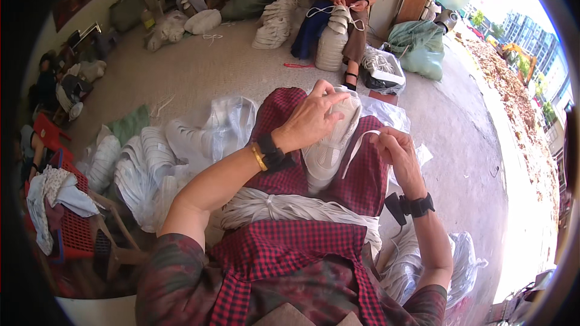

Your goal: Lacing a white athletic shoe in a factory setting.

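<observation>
Stacks of white shoe parts (145, 163) sit off to the left, some of them in clear plastic. Moving right, there's a tied bundle of laces (296, 206) across the lap, on the near side of the job. Left hand (309, 116) is up at the top of the shoe, fingers half spread and bent, touching it and seemingly steadying it. The shoe (322, 163) is white and sits between the knees over a checked apron (275, 115), toe toward the person. Just right of it a loose lace (356, 150) hangs from the right hand (394, 148), fingers pinched tight on it. My read: lacing is underway, and the next move calls for guiding that lace to a hole near the left fingers. Can't make out the holes, though.
</observation>
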Motion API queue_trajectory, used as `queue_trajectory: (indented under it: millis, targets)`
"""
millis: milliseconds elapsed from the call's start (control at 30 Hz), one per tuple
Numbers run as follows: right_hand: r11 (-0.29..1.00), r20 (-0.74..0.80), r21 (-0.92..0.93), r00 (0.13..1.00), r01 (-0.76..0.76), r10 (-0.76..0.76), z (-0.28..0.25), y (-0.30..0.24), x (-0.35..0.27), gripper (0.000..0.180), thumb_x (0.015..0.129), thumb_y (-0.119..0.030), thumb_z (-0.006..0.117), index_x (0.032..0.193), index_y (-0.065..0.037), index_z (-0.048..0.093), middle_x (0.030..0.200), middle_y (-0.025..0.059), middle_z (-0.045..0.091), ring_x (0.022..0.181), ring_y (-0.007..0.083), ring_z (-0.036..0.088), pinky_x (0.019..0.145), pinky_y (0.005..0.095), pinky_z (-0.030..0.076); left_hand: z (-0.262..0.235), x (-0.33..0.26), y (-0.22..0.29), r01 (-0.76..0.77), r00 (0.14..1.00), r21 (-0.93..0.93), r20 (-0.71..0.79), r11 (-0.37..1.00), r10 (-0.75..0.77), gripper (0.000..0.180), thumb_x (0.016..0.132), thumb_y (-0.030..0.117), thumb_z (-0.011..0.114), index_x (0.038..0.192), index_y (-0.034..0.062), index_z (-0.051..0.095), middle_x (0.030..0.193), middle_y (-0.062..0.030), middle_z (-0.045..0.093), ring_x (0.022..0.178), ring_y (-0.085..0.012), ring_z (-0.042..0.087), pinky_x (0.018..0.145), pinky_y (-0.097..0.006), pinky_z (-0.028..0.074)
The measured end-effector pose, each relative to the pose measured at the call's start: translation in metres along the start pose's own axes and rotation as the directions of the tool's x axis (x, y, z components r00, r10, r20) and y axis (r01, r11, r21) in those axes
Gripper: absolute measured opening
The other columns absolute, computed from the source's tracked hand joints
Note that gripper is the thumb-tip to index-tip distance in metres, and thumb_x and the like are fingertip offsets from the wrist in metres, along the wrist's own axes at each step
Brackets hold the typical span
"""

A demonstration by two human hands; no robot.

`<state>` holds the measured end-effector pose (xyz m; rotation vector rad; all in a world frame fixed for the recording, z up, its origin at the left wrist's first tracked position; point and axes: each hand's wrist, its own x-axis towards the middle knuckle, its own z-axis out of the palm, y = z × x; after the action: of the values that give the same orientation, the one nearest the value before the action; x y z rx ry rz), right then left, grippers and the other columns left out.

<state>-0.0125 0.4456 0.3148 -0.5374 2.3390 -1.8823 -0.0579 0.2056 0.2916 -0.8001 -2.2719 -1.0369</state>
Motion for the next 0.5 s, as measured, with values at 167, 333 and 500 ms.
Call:
queue_trajectory:
  millis: [167, 333, 500]
  targets:
    - [0.997, -0.066, 0.067, 0.997, -0.024, 0.028, -0.006, 0.020, -0.002, 0.032, 0.100, -0.024, 0.050, 0.091, -0.001, 0.070, 0.060, -0.0098, 0.038, 0.052, 0.0006, 0.029, 0.048, 0.0213, 0.022, -0.007, 0.004, -0.040, 0.127, 0.987, -0.099, 0.111, 0.987, -0.116, 0.045, 0.080, 0.008, 0.076, 0.124, 0.0113, 0.065, 0.109, -0.0041, 0.049, 0.076, -0.0111, 0.052, 0.070, -0.027, 0.049]
    - [1.000, 0.015, 0.003, 0.999, 0.030, -0.030, -0.005, 0.016, 0.001, 0.032, 0.102, -0.029, 0.056, 0.097, -0.001, 0.072, 0.066, -0.0090, 0.050, 0.059, -0.0004, 0.037, 0.054, 0.0202, 0.028, -0.001, 0.001, -0.032, 0.129, 0.989, -0.124, 0.087, 0.984, -0.119, 0.042, 0.082, 0.007, 0.075, 0.122, 0.0105, 0.066, 0.108, -0.0029, 0.049, 0.073, -0.0094, 0.051, 0.067, -0.024, 0.048]
    - [0.971, 0.101, -0.074, 0.971, 0.225, -0.218, 0.003, 0.015, 0.012, 0.027, 0.097, -0.022, 0.065, 0.099, 0.005, 0.071, 0.078, -0.0051, 0.064, 0.071, 0.0011, 0.048, 0.062, 0.0225, 0.041, -0.004, -0.002, 0.004, 0.156, 0.985, -0.163, -0.044, 0.974, -0.165, 0.030, 0.089, 0.012, 0.070, 0.117, 0.0031, 0.067, 0.108, -0.0049, 0.059, 0.077, -0.0088, 0.058, 0.069, -0.025, 0.049]
